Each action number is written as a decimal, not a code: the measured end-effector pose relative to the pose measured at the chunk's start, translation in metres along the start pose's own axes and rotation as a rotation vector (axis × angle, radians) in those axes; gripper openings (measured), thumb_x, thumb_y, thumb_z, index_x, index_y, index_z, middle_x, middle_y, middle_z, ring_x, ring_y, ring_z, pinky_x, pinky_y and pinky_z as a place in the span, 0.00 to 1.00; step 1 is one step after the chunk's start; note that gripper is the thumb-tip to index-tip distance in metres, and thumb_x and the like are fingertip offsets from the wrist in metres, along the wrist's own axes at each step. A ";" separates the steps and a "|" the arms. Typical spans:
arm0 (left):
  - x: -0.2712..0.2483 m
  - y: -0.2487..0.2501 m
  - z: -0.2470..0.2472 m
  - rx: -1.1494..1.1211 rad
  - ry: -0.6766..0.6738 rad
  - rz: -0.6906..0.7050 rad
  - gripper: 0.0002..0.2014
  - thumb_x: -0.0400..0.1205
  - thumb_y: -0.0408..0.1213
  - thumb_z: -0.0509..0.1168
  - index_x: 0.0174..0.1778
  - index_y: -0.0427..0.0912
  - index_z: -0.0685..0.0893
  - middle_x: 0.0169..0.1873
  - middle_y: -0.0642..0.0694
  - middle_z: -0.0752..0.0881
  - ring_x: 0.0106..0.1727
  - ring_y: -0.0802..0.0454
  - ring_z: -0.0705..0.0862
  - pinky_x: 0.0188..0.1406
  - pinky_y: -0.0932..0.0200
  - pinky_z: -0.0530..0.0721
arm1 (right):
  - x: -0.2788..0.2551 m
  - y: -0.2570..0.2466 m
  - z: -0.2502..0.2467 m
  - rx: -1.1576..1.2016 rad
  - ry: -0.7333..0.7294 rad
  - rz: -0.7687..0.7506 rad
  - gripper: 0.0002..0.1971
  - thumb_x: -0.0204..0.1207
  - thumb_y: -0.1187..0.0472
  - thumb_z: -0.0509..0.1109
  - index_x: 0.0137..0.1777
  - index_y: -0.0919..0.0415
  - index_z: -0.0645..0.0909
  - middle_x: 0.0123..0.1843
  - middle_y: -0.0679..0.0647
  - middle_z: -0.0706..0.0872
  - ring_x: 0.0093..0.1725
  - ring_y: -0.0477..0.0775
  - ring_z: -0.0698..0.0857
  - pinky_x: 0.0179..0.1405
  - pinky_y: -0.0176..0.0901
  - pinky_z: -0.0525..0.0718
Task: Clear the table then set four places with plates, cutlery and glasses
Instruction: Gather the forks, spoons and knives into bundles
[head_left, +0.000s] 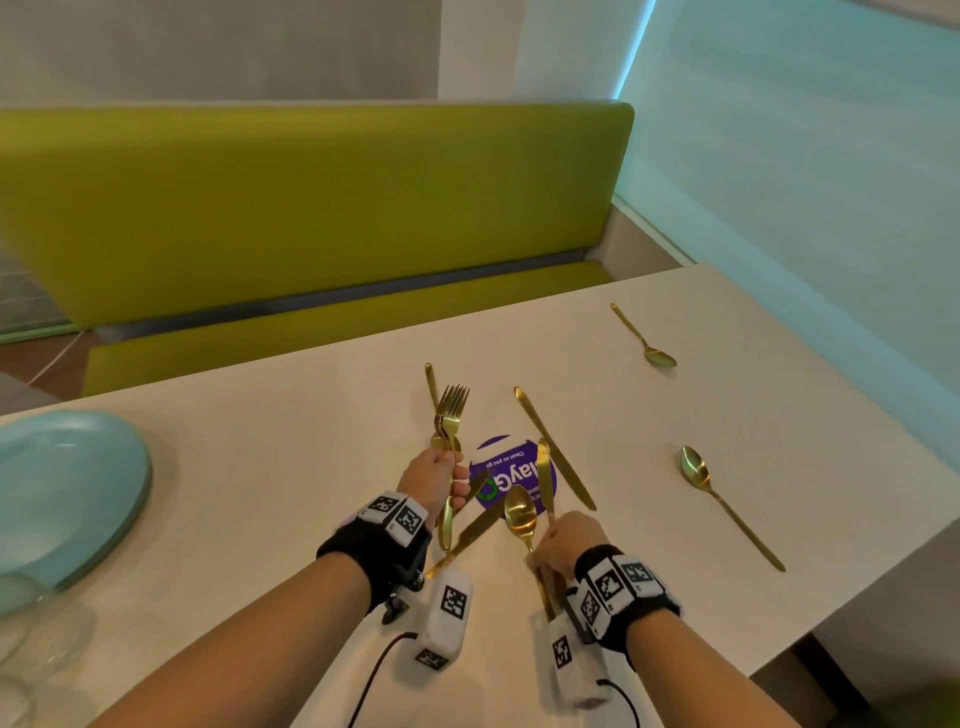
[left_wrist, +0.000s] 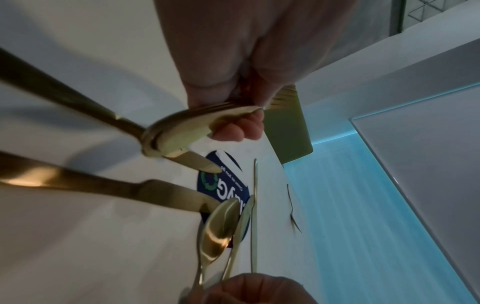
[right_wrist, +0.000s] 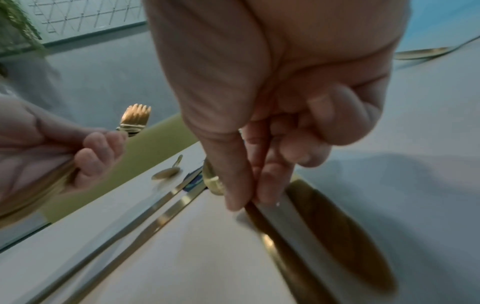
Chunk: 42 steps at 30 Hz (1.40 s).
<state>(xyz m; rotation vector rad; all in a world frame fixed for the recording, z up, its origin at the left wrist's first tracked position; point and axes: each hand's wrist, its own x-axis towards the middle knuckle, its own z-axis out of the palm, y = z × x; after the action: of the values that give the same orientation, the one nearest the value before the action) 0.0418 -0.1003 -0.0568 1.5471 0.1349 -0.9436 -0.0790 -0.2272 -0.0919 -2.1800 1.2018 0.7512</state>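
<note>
My left hand (head_left: 434, 480) grips the forks (head_left: 451, 415), tines up, while my right hand (head_left: 569, 543) pinches a spoon (head_left: 521, 514) and knife (head_left: 544, 475), handles down.

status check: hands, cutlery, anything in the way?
Left hand grips a bunch of forks. Right hand holds a spoon and knife. Loose knives and spoons lie on the table; plates stacked far left. Nothing in the way.

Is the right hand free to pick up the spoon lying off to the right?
Probably not yet: the way to the spoon looks open, but the right hand already grips a spoon and knife, so its fingers are full.
</note>
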 end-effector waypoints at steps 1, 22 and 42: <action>-0.004 -0.002 -0.005 0.015 0.003 0.001 0.10 0.87 0.35 0.51 0.54 0.36 0.76 0.34 0.45 0.77 0.28 0.54 0.74 0.29 0.62 0.75 | -0.003 -0.001 0.003 0.007 0.008 0.006 0.13 0.72 0.52 0.74 0.50 0.61 0.82 0.44 0.52 0.87 0.44 0.49 0.86 0.44 0.35 0.83; -0.046 -0.006 -0.033 -0.039 -0.145 -0.022 0.10 0.87 0.33 0.53 0.58 0.34 0.75 0.38 0.39 0.86 0.33 0.48 0.86 0.40 0.52 0.88 | -0.047 -0.079 -0.016 0.615 -0.204 -0.360 0.12 0.80 0.53 0.66 0.42 0.60 0.84 0.29 0.50 0.79 0.25 0.45 0.72 0.25 0.35 0.70; -0.005 0.010 -0.101 -0.050 0.143 0.023 0.10 0.84 0.23 0.55 0.53 0.38 0.78 0.37 0.44 0.81 0.34 0.53 0.79 0.44 0.60 0.82 | 0.046 -0.162 -0.044 -0.120 0.224 -0.256 0.16 0.81 0.54 0.61 0.55 0.66 0.84 0.57 0.59 0.87 0.54 0.58 0.85 0.44 0.40 0.79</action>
<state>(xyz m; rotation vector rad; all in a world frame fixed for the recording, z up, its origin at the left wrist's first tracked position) 0.0930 -0.0122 -0.0555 1.5663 0.2402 -0.8059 0.0914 -0.2090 -0.0624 -2.5108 0.9733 0.4931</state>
